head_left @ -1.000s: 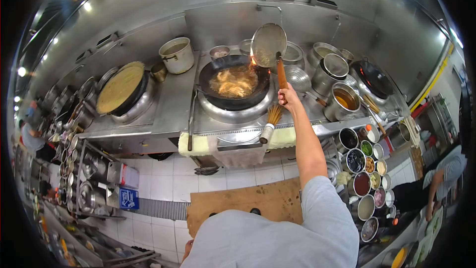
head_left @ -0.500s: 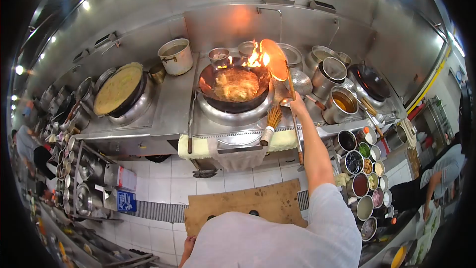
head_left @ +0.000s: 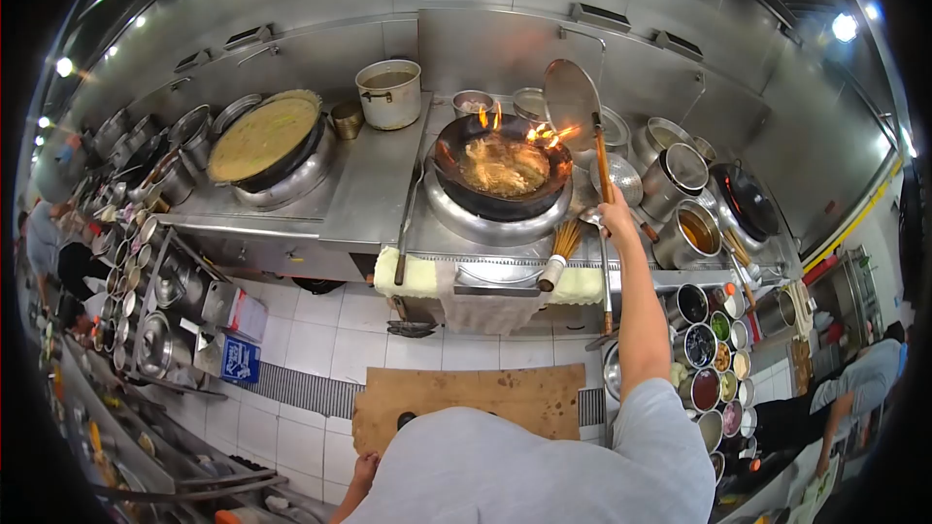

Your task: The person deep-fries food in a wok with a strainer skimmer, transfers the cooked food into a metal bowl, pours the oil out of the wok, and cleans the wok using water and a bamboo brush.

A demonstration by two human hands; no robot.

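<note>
My right hand (head_left: 615,213) is wrapped round the wooden handle of a large round metal skimmer (head_left: 571,95). Its disc stands tilted up by the right rim of a dark wok (head_left: 500,196). Small flames (head_left: 551,136) burn at the rim and near the disc. Bubbling oil with pale pieces of food (head_left: 505,167) fills the wok. My left hand (head_left: 366,467) hangs low beside my body, fingers curled, with nothing visible in it. Below my right hand, a long-handled ladle (head_left: 606,281) leans over the counter edge, close to a bamboo brush (head_left: 560,254).
A wok of yellowish liquid (head_left: 267,139) and a tall pot (head_left: 388,95) stand left. A perforated skimmer (head_left: 616,180), an oil pot (head_left: 691,231) and another wok (head_left: 746,199) are right. Ingredient containers (head_left: 707,388) stand below. A co-worker (head_left: 864,383) bends at far right.
The skimmer disc has tipped more upright and no longer glows orange. Flames have shrunk and spread along the wok's right rim. The whole view has shifted, with the stove appearing further right.
</note>
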